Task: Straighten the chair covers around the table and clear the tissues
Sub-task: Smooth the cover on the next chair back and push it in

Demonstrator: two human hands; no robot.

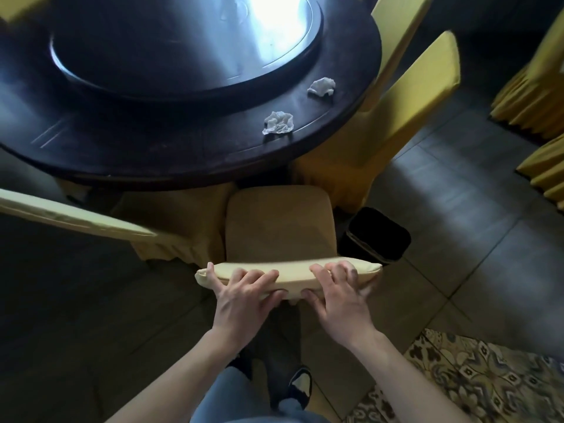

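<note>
Round dark table (189, 154) fills the upper left of the frame, with a glossy turntable (183, 47) on it. Yellow-covered chairs stand around it: one at right (406, 96), one at left edge (70, 218), and the near chair (277, 224) at centre, seat tucked toward the table. A black bin (377, 236) sits just right of the near chair, on the tiled floor. The chair cover (293, 271) over the near backrest top is the thing in hand: left hand (241, 296) grips it at the left part, fingers curled over the top, thumb under; right hand (338, 293) grips the right part the same way. Two crumpled tissues lie on the table rim, one nearer (278, 122), one further right (321, 86), both untouched. Step looks like cover-straightening on this chair, tissues not yet cleared. Next move likely calls for tugging the cover down evenly, then letting go and reaching forward over the seat for the tissues; the bin is close for dropping them.
</note>
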